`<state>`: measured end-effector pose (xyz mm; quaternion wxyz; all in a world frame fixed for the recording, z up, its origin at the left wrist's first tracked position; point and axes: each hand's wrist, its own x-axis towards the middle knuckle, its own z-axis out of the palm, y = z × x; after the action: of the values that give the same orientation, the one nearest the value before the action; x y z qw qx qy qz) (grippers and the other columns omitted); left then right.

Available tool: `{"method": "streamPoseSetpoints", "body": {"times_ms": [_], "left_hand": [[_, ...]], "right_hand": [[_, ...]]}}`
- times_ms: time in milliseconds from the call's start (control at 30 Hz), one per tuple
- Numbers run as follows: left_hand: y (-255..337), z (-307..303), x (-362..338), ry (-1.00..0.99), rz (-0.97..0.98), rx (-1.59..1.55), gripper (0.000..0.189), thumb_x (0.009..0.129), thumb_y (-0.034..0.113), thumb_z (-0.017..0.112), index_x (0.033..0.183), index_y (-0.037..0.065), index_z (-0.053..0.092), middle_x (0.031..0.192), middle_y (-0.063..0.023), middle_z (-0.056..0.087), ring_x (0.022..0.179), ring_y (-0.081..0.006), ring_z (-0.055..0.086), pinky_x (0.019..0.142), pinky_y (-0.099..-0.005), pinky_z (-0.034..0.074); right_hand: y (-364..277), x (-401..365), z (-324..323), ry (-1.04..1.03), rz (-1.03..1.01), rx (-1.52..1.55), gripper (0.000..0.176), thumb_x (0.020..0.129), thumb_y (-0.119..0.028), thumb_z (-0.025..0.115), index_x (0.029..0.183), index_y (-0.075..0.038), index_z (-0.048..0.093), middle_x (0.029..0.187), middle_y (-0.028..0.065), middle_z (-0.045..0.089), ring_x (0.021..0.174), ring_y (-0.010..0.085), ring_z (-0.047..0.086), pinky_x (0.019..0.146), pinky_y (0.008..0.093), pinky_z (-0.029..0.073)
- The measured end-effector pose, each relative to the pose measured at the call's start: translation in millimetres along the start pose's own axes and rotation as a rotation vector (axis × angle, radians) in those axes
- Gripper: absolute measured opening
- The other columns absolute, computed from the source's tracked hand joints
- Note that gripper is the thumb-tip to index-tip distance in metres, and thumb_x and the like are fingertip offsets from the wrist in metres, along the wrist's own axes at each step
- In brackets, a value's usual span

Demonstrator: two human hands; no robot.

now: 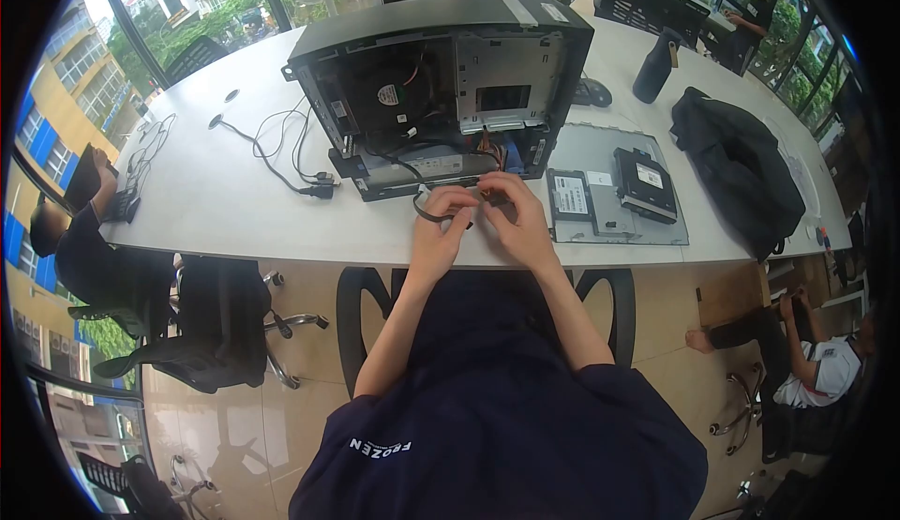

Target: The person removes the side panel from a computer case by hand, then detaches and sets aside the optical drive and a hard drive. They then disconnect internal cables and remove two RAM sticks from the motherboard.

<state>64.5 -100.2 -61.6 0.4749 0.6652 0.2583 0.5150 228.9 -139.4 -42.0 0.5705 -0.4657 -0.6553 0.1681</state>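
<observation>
An opened black desktop computer case (441, 23) stands on the table in front of me, its inside facing me. A fan (387, 94), a metal drive cage (507, 79) and a power supply (412, 168) show inside it. At the case's lower front edge, my left hand (439, 231) is closed on a black flat cable (424, 209) that loops beside its fingers. Close beside it, my right hand (518, 225) has its fingers bent in a pinch near some thin coloured wires. What lies between those fingertips is too small to make out.
Right of the case, a metal side panel (600, 231) carries an optical drive (647, 185) and a storage drive (570, 196). Farther right are a dark bottle (656, 67) and a black bag (736, 168). Loose cables (272, 150) lie left. Other people sit at both sides.
</observation>
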Motion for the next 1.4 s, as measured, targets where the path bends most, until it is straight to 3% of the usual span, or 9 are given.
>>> {"method": "streamPoseSetpoints", "body": {"times_ms": [133, 233, 300, 400, 633, 700, 1000, 1200, 1400], "left_hand": [[2.9, 2.3, 0.7, 0.092, 0.035, 0.045, 0.013, 0.091, 0.001, 0.06, 0.102, 0.001, 0.066, 0.126, -0.0113, 0.058, 0.098, -0.02, 0.064, 0.082, -0.0308, 0.054], [6.3, 2.4, -1.0, 0.101, -0.022, 0.036, 0.017, 0.091, 0.003, 0.06, 0.106, 0.006, 0.067, 0.132, -0.0105, 0.055, 0.112, -0.0171, 0.057, 0.09, -0.0289, 0.048], [0.4, 1.0, -0.8, 0.151, 0.016, 0.152, 0.017, 0.089, 0.002, 0.061, 0.104, 0.006, 0.067, 0.135, -0.0144, 0.056, 0.116, -0.0252, 0.059, 0.097, -0.0378, 0.049], [-2.1, -1.8, -0.7, 0.136, 0.042, 0.155, 0.024, 0.088, 0.002, 0.061, 0.112, 0.007, 0.064, 0.139, -0.0165, 0.055, 0.123, -0.0273, 0.057, 0.104, -0.0413, 0.044], [-1.4, 6.0, 3.9, 0.063, 0.018, 0.147, 0.032, 0.09, 0.001, 0.06, 0.122, 0.004, 0.056, 0.136, -0.0137, 0.058, 0.127, -0.0233, 0.055, 0.106, -0.0395, 0.041], [1.1, 5.6, 4.2, 0.009, -0.02, 0.106, 0.029, 0.091, 0.003, 0.06, 0.12, 0.003, 0.056, 0.122, -0.0132, 0.066, 0.117, -0.0251, 0.062, 0.102, -0.0383, 0.044], [-2.6, 4.4, 4.1, -0.032, -0.016, 0.134, 0.018, 0.091, 0.002, 0.061, 0.109, 0.002, 0.062, 0.108, -0.0085, 0.067, 0.098, -0.0204, 0.066, 0.087, -0.0333, 0.05], [2.8, 4.2, 0.9, -0.042, -0.003, 0.096, 0.015, 0.091, 0.0, 0.06, 0.106, 0.0, 0.063, 0.113, -0.0077, 0.064, 0.096, -0.015, 0.062, 0.084, -0.0288, 0.05], [9.9, 4.4, 0.3, -0.056, 0.002, 0.089, 0.011, 0.091, -0.001, 0.059, 0.1, -0.001, 0.064, 0.112, -0.0087, 0.063, 0.095, -0.0154, 0.062, 0.083, -0.0286, 0.051]], "right_hand": [[6.9, -3.7, -1.2, 0.106, 0.135, 0.138, 0.019, 0.092, -0.003, 0.059, 0.109, 0.001, 0.065, 0.111, 0.0118, 0.068, 0.103, 0.0211, 0.066, 0.093, 0.0319, 0.049], [8.7, -5.2, -0.8, 0.14, 0.204, 0.239, 0.017, 0.093, -0.003, 0.059, 0.108, 0.001, 0.065, 0.105, 0.0092, 0.071, 0.101, 0.0195, 0.066, 0.092, 0.0316, 0.049], [5.8, -5.0, -1.7, 0.127, 0.18, 0.199, 0.016, 0.093, -0.003, 0.06, 0.108, 0.002, 0.065, 0.104, 0.0092, 0.071, 0.1, 0.0192, 0.067, 0.092, 0.0312, 0.05], [5.3, -5.4, -2.2, 0.105, 0.152, 0.163, 0.015, 0.094, -0.002, 0.059, 0.107, 0.002, 0.065, 0.103, 0.0091, 0.071, 0.1, 0.0185, 0.067, 0.092, 0.0304, 0.05], [6.1, -5.9, -1.1, 0.095, 0.23, 0.32, 0.016, 0.095, -0.002, 0.058, 0.109, 0.001, 0.064, 0.106, 0.0071, 0.069, 0.102, 0.0161, 0.066, 0.09, 0.0285, 0.051], [6.4, -6.0, -1.2, 0.099, 0.235, 0.301, 0.016, 0.096, -0.003, 0.058, 0.11, 0.0, 0.064, 0.107, 0.007, 0.069, 0.103, 0.0156, 0.065, 0.089, 0.0287, 0.052], [5.3, -5.8, -2.4, 0.098, 0.248, 0.265, 0.014, 0.096, -0.004, 0.058, 0.108, 0.0, 0.065, 0.105, 0.0062, 0.069, 0.103, 0.0145, 0.064, 0.086, 0.0289, 0.054], [6.0, -5.8, -2.0, 0.083, 0.22, 0.247, 0.013, 0.096, -0.003, 0.059, 0.106, 0.0, 0.065, 0.104, 0.0063, 0.07, 0.101, 0.0144, 0.065, 0.083, 0.028, 0.054], [1.8, -6.3, -1.8, 0.08, 0.228, 0.254, 0.013, 0.096, -0.003, 0.059, 0.106, 0.001, 0.066, 0.104, 0.0071, 0.07, 0.098, 0.0142, 0.065, 0.083, 0.0272, 0.054]]}}
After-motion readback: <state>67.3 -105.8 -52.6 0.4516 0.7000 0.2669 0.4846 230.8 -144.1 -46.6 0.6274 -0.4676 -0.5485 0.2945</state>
